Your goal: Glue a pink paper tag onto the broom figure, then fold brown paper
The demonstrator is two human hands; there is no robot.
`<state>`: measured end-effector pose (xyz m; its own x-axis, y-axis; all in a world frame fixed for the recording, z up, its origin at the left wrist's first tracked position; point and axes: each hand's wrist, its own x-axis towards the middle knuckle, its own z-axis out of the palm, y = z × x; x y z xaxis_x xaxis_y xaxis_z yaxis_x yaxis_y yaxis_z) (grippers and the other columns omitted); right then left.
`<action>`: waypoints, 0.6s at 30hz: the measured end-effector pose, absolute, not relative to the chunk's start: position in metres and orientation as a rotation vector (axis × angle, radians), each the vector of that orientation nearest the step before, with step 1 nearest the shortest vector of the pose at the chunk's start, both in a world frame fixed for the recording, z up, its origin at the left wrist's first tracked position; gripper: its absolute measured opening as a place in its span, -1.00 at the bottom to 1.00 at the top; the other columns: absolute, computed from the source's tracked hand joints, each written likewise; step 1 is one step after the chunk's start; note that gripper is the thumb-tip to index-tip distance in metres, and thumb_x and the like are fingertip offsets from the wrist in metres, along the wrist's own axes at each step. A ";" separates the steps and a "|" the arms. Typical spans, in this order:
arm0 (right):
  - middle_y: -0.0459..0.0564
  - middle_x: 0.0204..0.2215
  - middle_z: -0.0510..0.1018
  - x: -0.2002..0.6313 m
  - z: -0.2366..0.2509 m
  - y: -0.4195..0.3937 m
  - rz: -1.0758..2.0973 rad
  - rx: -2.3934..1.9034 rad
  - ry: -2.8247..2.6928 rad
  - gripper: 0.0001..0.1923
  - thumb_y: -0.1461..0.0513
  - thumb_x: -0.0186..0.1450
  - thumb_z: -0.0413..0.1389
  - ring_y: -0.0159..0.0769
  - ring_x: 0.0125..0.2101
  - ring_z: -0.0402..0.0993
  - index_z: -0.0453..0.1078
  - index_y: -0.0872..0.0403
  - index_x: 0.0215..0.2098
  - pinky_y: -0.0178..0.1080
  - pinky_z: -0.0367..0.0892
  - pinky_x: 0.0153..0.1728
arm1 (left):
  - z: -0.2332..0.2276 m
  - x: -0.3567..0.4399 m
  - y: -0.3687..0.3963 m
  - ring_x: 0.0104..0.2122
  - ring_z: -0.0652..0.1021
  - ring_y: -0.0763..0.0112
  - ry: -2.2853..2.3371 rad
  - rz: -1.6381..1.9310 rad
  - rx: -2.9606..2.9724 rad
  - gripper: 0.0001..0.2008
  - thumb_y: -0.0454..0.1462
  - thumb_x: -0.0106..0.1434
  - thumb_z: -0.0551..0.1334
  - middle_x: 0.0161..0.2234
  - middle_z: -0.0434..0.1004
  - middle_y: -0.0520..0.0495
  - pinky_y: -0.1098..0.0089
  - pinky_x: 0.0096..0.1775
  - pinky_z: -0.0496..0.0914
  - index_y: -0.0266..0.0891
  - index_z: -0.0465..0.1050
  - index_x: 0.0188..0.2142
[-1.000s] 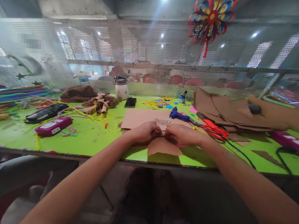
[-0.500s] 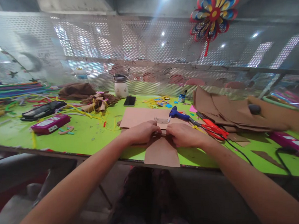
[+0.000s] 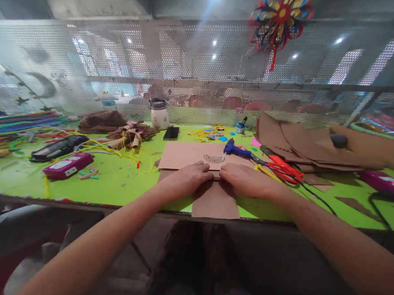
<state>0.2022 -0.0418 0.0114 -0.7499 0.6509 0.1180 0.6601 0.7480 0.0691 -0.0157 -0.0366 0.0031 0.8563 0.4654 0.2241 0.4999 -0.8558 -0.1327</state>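
My left hand [image 3: 188, 179] and my right hand [image 3: 245, 180] rest side by side on a brown cardboard piece [image 3: 216, 204] at the near edge of the green table [image 3: 120, 182]. Both hands press on its upper part, fingertips almost meeting over a narrow folded strip. The lower flap of the cardboard piece reaches the table's front edge. A larger brown cardboard sheet [image 3: 186, 153] lies just behind my hands, with a small clear curved ruler [image 3: 214, 158] on it.
A blue glue gun [image 3: 236, 150] and red scissors [image 3: 281, 167] lie right of the sheet, a black cable trailing off. A brown cardboard stack [image 3: 305, 144] fills the back right. Pink cases [image 3: 68, 165], pipe cleaners [image 3: 19, 124], a phone [image 3: 171, 133], a white jar [image 3: 159, 114] stand left and behind.
The small cardboard piece slid toward me and now hangs to the table's front edge. My hands came closer together and press flatter on it.
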 end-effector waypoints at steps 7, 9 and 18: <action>0.11 -0.29 0.48 0.203 0.004 -0.039 -0.196 -1.050 -2.818 -0.81 0.39 0.20 -0.01 -0.20 -0.28 0.38 0.37 0.15 -0.24 -0.27 0.16 -0.31 | 0.011 -0.020 -0.045 -0.20 0.41 0.27 -0.825 -0.367 -2.903 -0.69 -0.34 0.26 0.04 -0.22 0.42 -0.17 0.31 -0.15 0.29 -0.23 0.38 -0.03; 0.10 -0.32 0.47 0.202 0.001 -0.038 -0.201 -1.070 -2.793 -0.87 0.34 0.22 0.00 -0.22 -0.32 0.37 0.37 0.15 -0.30 -0.27 0.15 -0.35 | 0.020 -0.023 -0.037 -0.19 0.43 0.27 -1.029 -0.547 -2.931 -0.66 -0.30 0.19 0.11 -0.18 0.45 -0.16 0.33 -0.16 0.31 -0.22 0.38 -0.02; 0.14 -0.30 0.42 0.190 -0.008 -0.035 -0.365 -0.829 -2.571 -0.79 0.35 0.32 -0.10 -0.21 -0.27 0.27 0.36 0.19 -0.22 -0.19 0.19 -0.26 | 0.047 -0.017 0.002 -0.52 0.37 0.44 -1.639 -0.329 -3.263 -0.57 -0.04 0.21 0.05 -0.52 0.48 -0.05 0.43 -0.43 0.22 -0.35 0.50 -0.42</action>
<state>0.1904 -0.0348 -0.0081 -0.7375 0.4954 0.4589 0.6035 0.7884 0.1188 -0.0172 0.0023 0.0469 0.6124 0.7870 -0.0750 0.6972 -0.4929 0.5206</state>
